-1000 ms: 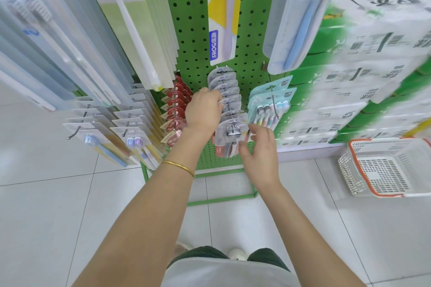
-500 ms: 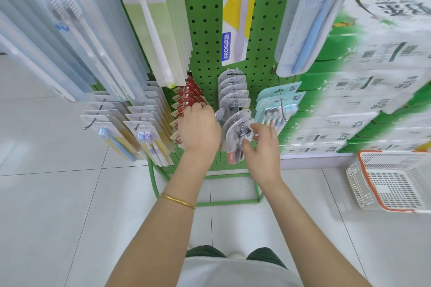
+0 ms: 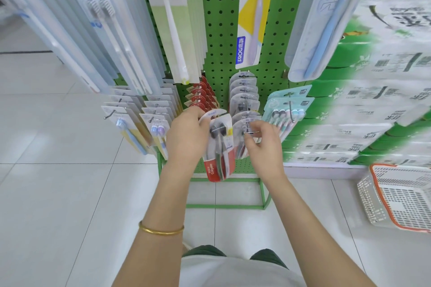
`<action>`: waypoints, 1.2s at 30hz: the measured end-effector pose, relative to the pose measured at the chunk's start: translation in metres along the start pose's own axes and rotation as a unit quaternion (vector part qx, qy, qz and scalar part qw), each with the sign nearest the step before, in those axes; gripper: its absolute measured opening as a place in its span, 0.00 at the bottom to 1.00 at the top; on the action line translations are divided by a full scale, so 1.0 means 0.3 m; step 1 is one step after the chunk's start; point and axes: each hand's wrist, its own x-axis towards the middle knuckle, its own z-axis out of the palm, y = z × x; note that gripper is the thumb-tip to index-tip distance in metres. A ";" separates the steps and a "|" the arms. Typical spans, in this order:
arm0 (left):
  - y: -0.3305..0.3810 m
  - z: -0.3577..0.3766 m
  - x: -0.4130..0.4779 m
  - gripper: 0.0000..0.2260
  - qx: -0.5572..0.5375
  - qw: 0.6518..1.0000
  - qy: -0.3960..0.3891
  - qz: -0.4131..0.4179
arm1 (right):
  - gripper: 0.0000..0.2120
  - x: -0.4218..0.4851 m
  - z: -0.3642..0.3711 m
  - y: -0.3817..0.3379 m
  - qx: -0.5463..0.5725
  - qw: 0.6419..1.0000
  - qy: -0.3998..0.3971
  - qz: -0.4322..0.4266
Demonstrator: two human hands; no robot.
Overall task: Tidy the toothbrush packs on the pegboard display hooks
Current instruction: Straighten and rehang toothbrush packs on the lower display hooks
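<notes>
One pack off its peg, its row hanging beside it.

The clear arched blister pack with a red Colgate base (image 3: 219, 147), two dark-bristled brushes inside, hangs upright and slightly tilted from my left hand (image 3: 186, 137), gripped near its top. Just right of it, a row of matching clear arched packs (image 3: 245, 93) hangs on a metal hook (image 3: 250, 132) from the green pegboard (image 3: 221, 18). My right hand (image 3: 263, 147) pinches the front one.

Below the grip, big shiny white square floor tiles (image 3: 58, 193) spread out, with thin grey lines between them. Behind the grip stood a tall green metal board full of round holes (image 3: 221, 30). Its green tube foot (image 3: 224, 206) sat on the tiles just under the grip. Far right of the grip, a white plastic basket with an orange rim (image 3: 370, 202) lay on the floor, near a blurry wall of white and green packs (image 3: 377, 100). The light was bright and soft.
</notes>
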 end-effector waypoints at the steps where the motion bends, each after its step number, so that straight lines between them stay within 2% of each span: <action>1: 0.006 -0.012 -0.002 0.06 -0.035 0.999 -0.006 -0.007 | 0.12 -0.002 0.000 -0.008 0.011 1.000 -0.007 -0.008; 6: 0.034 -0.028 -0.007 0.07 -0.214 0.976 -0.010 -0.030 | 0.06 -0.032 -0.037 -0.046 0.119 0.990 -0.081 0.002; 10: 0.082 0.010 -0.007 0.06 -0.268 0.963 0.034 -0.027 | 0.09 -0.044 -0.068 -0.048 0.245 0.958 -0.126 0.076; 13: 0.136 0.052 -0.026 0.09 -0.283 0.957 0.060 -0.025 | 0.10 -0.054 -0.080 -0.058 0.286 0.947 -0.113 0.092; 17: 0.151 0.110 -0.045 0.22 -0.213 0.974 0.081 0.009 | 0.11 -0.060 -0.092 -0.065 0.330 0.936 -0.084 0.092; 22: 0.156 0.149 -0.107 0.30 -0.144 0.986 0.046 0.076 | 0.11 -0.053 -0.107 -0.077 0.395 0.908 -0.043 0.133; 26: 0.125 0.173 -0.144 0.33 -0.089 0.989 -0.034 0.111 | 0.13 -0.035 -0.125 -0.075 0.421 0.893 -0.031 0.156; 28: 0.106 0.182 -0.165 0.34 -0.045 0.985 -0.078 0.145 | 0.11 -0.017 -0.133 -0.069 0.440 0.881 -0.015 0.172; 31: 0.078 0.189 -0.186 0.37 0.004 0.978 -0.129 0.167 | 0.08 0.007 -0.137 -0.064 0.438 0.883 -0.002 0.170; 36: 0.052 0.173 -0.194 0.50 0.066 0.967 -0.182 0.163 | 0.09 0.028 -0.129 -0.070 0.470 0.865 0.014 0.178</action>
